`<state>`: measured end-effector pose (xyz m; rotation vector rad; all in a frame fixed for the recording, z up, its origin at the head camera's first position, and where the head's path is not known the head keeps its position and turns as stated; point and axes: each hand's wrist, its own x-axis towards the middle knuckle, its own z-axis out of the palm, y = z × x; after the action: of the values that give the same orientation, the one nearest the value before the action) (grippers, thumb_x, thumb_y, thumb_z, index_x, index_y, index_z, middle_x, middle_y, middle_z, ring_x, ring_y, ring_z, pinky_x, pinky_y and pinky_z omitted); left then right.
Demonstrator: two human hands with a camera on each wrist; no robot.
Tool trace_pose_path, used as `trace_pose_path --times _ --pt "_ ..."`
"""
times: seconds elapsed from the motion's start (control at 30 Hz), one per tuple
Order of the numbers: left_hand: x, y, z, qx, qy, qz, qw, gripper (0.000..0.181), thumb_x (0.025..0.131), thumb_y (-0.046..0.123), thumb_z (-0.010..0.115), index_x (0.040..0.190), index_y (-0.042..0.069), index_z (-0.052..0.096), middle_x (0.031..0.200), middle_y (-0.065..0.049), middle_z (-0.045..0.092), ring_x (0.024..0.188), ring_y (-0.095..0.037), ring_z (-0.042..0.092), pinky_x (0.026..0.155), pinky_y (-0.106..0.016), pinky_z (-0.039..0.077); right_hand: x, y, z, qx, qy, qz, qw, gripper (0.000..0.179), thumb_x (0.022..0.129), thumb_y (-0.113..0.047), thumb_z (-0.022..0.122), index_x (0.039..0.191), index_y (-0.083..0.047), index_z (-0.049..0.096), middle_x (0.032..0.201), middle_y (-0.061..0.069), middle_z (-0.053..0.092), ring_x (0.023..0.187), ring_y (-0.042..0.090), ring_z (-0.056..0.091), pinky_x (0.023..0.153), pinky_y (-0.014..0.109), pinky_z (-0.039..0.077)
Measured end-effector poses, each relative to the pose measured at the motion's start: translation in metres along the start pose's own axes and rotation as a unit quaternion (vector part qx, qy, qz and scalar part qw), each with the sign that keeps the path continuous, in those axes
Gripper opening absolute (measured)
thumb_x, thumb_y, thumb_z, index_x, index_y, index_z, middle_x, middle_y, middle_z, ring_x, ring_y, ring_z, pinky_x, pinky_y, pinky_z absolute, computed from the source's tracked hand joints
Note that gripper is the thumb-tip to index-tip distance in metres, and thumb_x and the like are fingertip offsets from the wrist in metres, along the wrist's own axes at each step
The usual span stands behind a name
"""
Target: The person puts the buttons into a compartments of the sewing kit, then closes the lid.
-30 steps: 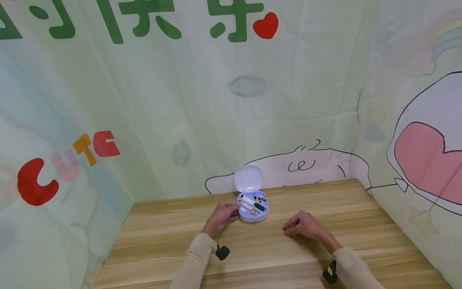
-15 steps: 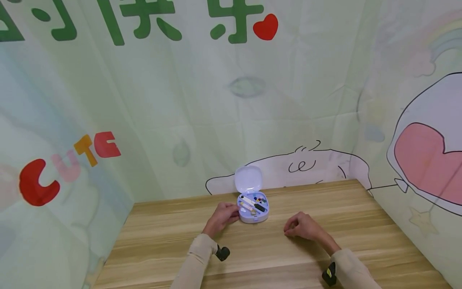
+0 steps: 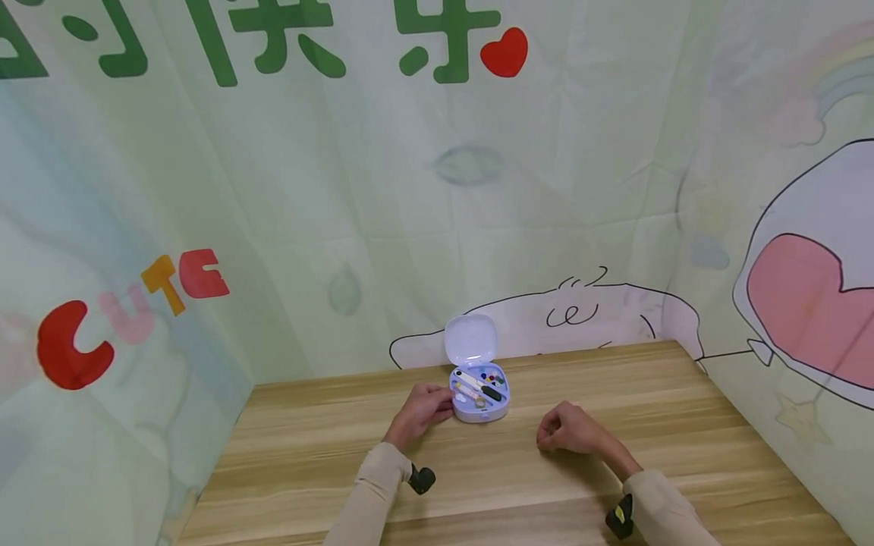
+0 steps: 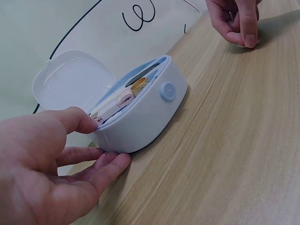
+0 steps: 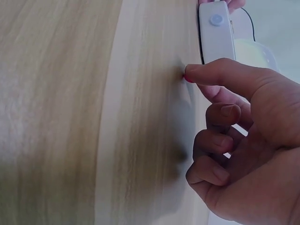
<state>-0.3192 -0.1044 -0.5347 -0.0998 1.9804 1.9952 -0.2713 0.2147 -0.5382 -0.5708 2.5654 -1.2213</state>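
A small pale lilac sewing box [image 3: 481, 414] stands near the table's back edge, its lid [image 3: 471, 338] raised. My left hand [image 3: 421, 411] holds the box at its left side. In the left wrist view, the thumb [image 4: 77, 118] is at the rim and the other fingers lie low against the wall. Inside show a gold dotted thimble [image 4: 139, 86], a folded pink tape measure [image 4: 125, 99] and a black-and-white tool [image 3: 481, 384]. To the right of the box, my right hand [image 3: 572, 428] pinches a tiny red thing [image 5: 188, 78] close over the table, mostly hidden by the fingertips.
Several tiny coloured pieces [image 3: 493, 378] lie in the box's right compartment. The wood-grain table [image 3: 492, 485] ends at a printed cloth backdrop [image 3: 355, 205], close behind the lid. Both wrists wear black cameras [image 3: 422, 479].
My right hand has shifted slightly, with its fingertips drawn a little lower. The left hand and the box stay where they were, and the lid remains up.
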Motion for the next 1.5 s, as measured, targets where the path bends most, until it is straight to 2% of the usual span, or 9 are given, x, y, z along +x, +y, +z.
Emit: trace_pose_path --times 0.27,0.5,0.7,0.87,0.97,1.13,1.27,1.5 --pt "-0.002 0.001 0.000 0.009 -0.001 0.001 1.0000 0.034 0.102 0.004 0.059 0.128 -0.018 0.058 0.110 -0.021 0.070 0.093 -0.019 0.067 0.092 -0.040 0.060 0.006 -0.005 -0.008 0.059 -0.020 0.008 0.9980 0.004 0.089 -0.008 0.076 0.090 -0.004 0.076 0.081 0.000 0.066 0.076 0.017 0.055 0.065 0.027 0.044" --pt "-0.001 0.001 0.000 0.011 0.004 -0.006 0.9999 0.033 0.103 0.004 0.059 0.128 -0.017 0.059 0.110 -0.020 0.069 0.094 -0.019 0.066 0.090 -0.037 0.060 0.018 -0.013 -0.016 0.082 -0.007 0.027 0.9962 0.010 0.093 -0.017 0.075 0.093 -0.008 0.076 0.089 0.003 0.066 0.086 0.022 0.054 0.072 0.033 0.041" --pt "-0.003 0.000 -0.001 0.012 0.005 -0.006 0.9999 0.032 0.103 0.004 0.059 0.127 -0.017 0.060 0.108 -0.018 0.070 0.092 -0.019 0.066 0.090 -0.037 0.061 0.034 -0.019 -0.017 0.121 0.004 0.065 0.9905 0.015 0.095 -0.025 0.075 0.096 -0.011 0.077 0.085 0.001 0.061 0.075 0.021 0.049 0.059 0.028 0.036" --pt "-0.003 0.001 -0.001 0.011 -0.002 0.002 0.9999 0.033 0.103 0.004 0.059 0.127 -0.018 0.059 0.108 -0.020 0.070 0.093 -0.019 0.067 0.091 -0.039 0.060 0.048 -0.025 -0.016 0.163 0.006 0.070 0.9842 0.021 0.096 -0.028 0.075 0.102 -0.008 0.077 0.088 0.003 0.059 0.071 0.020 0.046 0.055 0.025 0.033" --pt "-0.002 0.001 -0.002 0.014 -0.005 0.002 0.9999 0.034 0.103 0.006 0.060 0.127 -0.017 0.060 0.109 -0.020 0.070 0.094 -0.019 0.067 0.091 -0.039 0.060 0.056 -0.028 -0.014 0.204 0.007 0.080 0.9757 0.023 0.096 -0.027 0.076 0.105 -0.006 0.076 0.083 0.002 0.056 0.066 0.019 0.043 0.054 0.025 0.032" --pt "-0.001 0.001 -0.002 0.018 -0.004 -0.001 0.9998 0.035 0.103 0.007 0.060 0.128 -0.017 0.060 0.110 -0.019 0.070 0.094 -0.019 0.067 0.090 -0.038 0.061 0.071 -0.033 -0.009 0.282 0.013 0.088 0.9553 0.025 0.098 -0.019 0.073 0.112 0.002 0.071 0.076 0.001 0.049 0.063 0.015 0.038 0.051 0.023 0.028" --pt "-0.001 0.000 -0.001 0.017 -0.003 -0.001 0.9998 0.035 0.103 0.007 0.060 0.128 -0.017 0.059 0.110 -0.019 0.070 0.094 -0.019 0.066 0.089 -0.037 0.061 0.082 -0.038 -0.006 0.321 0.034 0.095 0.9416 0.028 0.098 -0.019 0.072 0.116 0.003 0.070 0.086 0.004 0.055 0.066 0.014 0.041 0.051 0.022 0.029" --pt "-0.001 -0.001 -0.002 0.022 0.002 -0.009 0.9997 0.035 0.103 0.008 0.061 0.130 -0.015 0.060 0.111 -0.018 0.070 0.093 -0.018 0.066 0.088 -0.035 0.061 0.096 -0.041 -0.003 0.358 0.073 0.139 0.9205 0.037 0.097 -0.026 0.076 0.124 -0.003 0.069 0.107 0.010 0.060 0.077 0.017 0.045 0.056 0.023 0.032"
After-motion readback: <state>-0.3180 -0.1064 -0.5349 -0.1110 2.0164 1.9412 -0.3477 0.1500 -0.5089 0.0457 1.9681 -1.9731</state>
